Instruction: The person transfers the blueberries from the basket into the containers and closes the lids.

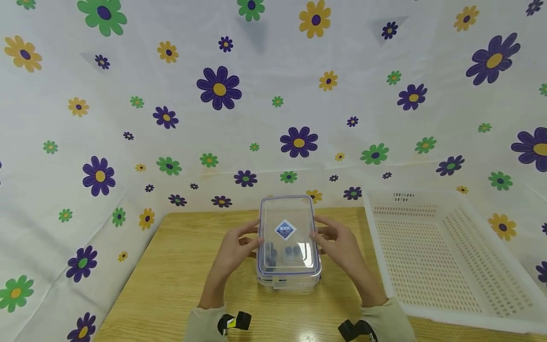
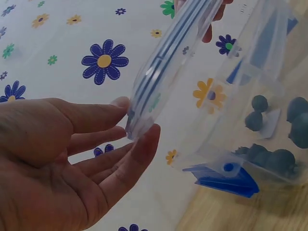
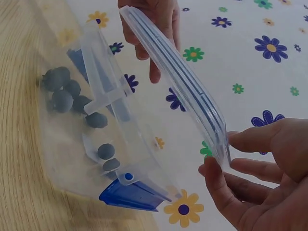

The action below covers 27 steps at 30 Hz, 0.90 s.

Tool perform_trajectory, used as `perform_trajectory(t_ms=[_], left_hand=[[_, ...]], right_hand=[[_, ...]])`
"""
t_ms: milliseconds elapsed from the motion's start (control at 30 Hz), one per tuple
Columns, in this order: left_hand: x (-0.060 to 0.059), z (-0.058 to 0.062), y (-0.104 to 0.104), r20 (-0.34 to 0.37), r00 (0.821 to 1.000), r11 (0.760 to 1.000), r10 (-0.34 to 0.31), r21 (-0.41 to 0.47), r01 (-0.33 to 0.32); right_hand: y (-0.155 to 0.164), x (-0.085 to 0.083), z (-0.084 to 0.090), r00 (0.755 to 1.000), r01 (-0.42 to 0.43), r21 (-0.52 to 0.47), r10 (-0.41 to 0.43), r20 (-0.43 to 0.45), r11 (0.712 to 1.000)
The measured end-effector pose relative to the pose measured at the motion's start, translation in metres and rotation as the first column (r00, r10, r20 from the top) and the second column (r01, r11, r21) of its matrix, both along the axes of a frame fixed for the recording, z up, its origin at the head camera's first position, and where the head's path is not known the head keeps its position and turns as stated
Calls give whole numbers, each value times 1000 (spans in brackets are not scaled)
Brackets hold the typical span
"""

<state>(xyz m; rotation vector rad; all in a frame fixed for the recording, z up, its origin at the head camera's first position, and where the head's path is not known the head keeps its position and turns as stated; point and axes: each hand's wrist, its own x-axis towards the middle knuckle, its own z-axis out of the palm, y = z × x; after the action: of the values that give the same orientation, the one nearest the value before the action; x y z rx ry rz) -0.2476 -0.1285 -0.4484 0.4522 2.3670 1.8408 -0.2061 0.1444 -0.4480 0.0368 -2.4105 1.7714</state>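
Observation:
A clear plastic lid [image 1: 287, 232] with a blue seal and a diamond label is held over its clear container [image 1: 295, 281] on the wooden table [image 1: 171, 270]. My left hand [image 1: 235, 249] pinches the lid's left edge between thumb and fingers [image 2: 144, 139]. On the opposite side, my right hand [image 1: 339, 244] pinches the edge the same way [image 3: 216, 175]. In the wrist views the lid [image 2: 168, 53] [image 3: 183, 82] is tilted up off the container [image 2: 250, 62] [image 3: 108, 103]. Several dark blue-grey balls [image 2: 260, 103] [image 3: 62, 94] lie inside. A blue latch [image 2: 226, 180] [image 3: 132, 197] hangs open.
A white perforated basket [image 1: 431, 256] stands on the table's right side, close to my right forearm. White cloth printed with flowers [image 1: 213, 118] covers the back and both sides. Bare wood lies to the left of the container.

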Motion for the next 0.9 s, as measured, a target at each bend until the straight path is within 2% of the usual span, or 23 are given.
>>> perform_trajectory(t_ms=[200,367,467,767,900], left_hand=[[-1,-8,5,-18,1000,992,16,-125,-19],[0,-11,6,-37,999,979,22,-202,-29],[0,-11,6,-42,999,975,19,-221,-28],[3,-11,8,-6,1000,968,-9,-252,8],[3,-13,8,19,1000,965,-17,-261,22]], right_hand=[[-4,2,-4,999,11,143,-16,32,990],[-8,4,-5,999,4,210,-14,46,978],[-9,4,-5,999,5,220,-16,48,975],[-8,4,-8,999,-13,306,-2,51,952],[-9,5,-11,998,-19,311,-1,64,950]])
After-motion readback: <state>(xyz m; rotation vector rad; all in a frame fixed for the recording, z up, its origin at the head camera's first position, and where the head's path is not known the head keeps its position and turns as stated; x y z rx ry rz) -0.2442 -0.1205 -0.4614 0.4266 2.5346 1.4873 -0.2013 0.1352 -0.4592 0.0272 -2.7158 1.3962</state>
